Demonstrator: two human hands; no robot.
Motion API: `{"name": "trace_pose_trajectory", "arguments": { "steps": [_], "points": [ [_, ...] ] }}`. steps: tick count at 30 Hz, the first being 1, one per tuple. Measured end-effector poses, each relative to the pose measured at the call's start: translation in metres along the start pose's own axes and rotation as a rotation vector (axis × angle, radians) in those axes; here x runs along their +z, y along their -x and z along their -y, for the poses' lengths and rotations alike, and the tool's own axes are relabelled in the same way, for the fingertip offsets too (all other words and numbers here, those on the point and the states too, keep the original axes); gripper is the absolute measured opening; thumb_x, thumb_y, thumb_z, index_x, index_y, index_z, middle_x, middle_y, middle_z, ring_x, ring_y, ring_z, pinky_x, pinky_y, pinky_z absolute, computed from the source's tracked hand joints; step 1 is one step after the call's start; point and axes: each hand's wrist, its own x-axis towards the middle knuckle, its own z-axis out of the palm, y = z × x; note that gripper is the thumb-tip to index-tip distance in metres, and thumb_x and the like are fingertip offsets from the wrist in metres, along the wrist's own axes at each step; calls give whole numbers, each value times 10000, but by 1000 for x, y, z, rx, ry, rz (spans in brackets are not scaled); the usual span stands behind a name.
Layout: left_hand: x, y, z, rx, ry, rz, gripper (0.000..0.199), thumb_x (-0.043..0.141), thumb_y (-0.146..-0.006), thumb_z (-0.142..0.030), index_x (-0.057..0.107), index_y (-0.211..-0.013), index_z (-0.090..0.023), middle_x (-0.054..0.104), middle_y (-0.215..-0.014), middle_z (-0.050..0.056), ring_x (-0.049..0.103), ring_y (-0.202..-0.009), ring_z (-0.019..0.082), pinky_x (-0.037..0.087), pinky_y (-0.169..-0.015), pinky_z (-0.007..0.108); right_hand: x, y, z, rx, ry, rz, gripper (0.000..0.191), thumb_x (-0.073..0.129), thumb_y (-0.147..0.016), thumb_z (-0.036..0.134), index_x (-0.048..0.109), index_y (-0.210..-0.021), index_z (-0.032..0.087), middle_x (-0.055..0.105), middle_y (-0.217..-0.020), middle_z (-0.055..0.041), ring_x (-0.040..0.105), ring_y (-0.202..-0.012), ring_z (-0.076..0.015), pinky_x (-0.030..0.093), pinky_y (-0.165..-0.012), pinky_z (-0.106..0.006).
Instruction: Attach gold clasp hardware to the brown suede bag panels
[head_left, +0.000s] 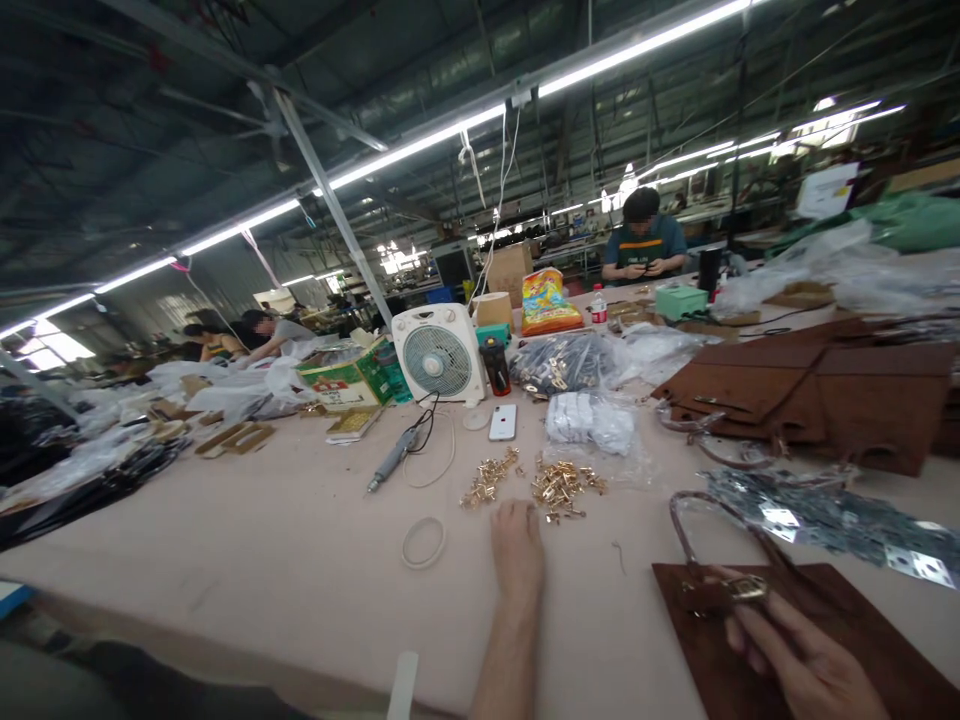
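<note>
My left hand (517,550) rests on the table with its fingers curled down and together; whatever the fingertips hold is hidden. Just beyond it lie two heaps of small gold-coloured metal fittings, a left heap (489,477) and a right heap (566,488). At the lower right, my right hand (799,640) is closed on a gold metal buckle (748,589) at the end of a brown leather strap (705,598). Beneath it lies a flat brown leather bag panel (686,650), with a brown handle (679,520) arching up from it.
A grey corded electric screwdriver (392,460), a tape ring (424,543) and a white phone (502,422) lie on the table. Behind stand a box fan (439,352) and a dark cup (495,366). Brown leather pieces (817,390) and metal plates (832,520) lie right. A co-worker (645,240) sits opposite.
</note>
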Motion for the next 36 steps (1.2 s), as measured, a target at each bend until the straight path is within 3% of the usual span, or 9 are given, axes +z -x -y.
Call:
{"name": "trace_pose_trajectory", "arguments": {
  "steps": [5,8,11,15,18,22,26,31,36],
  "points": [
    [-7,-2,3,-5,145,10,246,527,-934,-303,739,-979,-188,730,-1084,124,643,-1098,305,484,-1044,471,7,11,40,-357,72,376,389,525,-1034,298,697,-1383,312,683,-1379,-43,650,-1279,-262,526,-1115,-348],
    [-4,-4,7,-88,262,-41,361,578,-880,-450,759,-1039,-180,739,-1163,134,650,-1151,345,451,-1116,542,3,13,58,-312,54,393,458,480,-1044,216,603,-1475,310,614,-1468,-45,575,-1364,-246,452,-1187,-381],
    [5,0,-8,-241,390,-107,471,684,-814,-563,777,-1107,-206,749,-1210,88,664,-1173,342,455,-1143,530,-3,7,63,-187,-86,198,359,539,-1026,250,652,-1367,252,663,-1330,-90,693,-1104,-236,571,-973,-340],
    [9,33,-84,-338,776,-60,524,835,-749,-541,779,-1136,-192,761,-1191,89,677,-1173,309,465,-1156,496,-7,0,60,59,-361,17,266,608,-1021,378,700,-1186,192,687,-944,-47,639,-717,-166,523,-659,-266],
    [20,66,-154,-359,1244,131,480,922,-717,-459,777,-1086,-190,762,-1170,87,695,-1118,245,559,-1026,365,-6,0,52,144,-501,-33,427,669,-984,447,660,-1307,168,689,-874,-40,625,-712,-176,512,-660,-274],
    [43,92,-211,-378,1702,448,395,959,-728,-338,772,-1038,-181,761,-1094,84,716,-965,183,593,-823,246,-12,4,41,167,-520,-256,567,749,-922,473,596,-1390,193,712,-1184,-111,680,-954,-237,551,-804,-323],
    [63,108,-225,-374,1876,523,377,982,-694,-218,769,-1000,-168,757,-1067,75,702,-927,149,573,-773,197,-35,9,27,113,-518,-393,432,738,-932,482,654,-1260,214,690,-1257,-95,669,-1018,-237,540,-807,-307],
    [89,120,-225,-379,1834,611,407,1005,-638,-177,762,-964,-156,768,-1053,85,703,-869,154,567,-708,206,-60,7,12,233,-796,-141,369,758,-910,538,756,-1105,224,738,-1079,-72,684,-887,-207,554,-723,-282],
    [99,123,-223,-314,1710,589,393,1012,-623,-178,761,-924,-145,786,-1030,83,720,-950,161,570,-871,229,-64,4,11,343,-906,-122,360,914,-780,457,796,-1033,229,753,-1034,-63,701,-953,-220,584,-828,-298]
  ]
}}
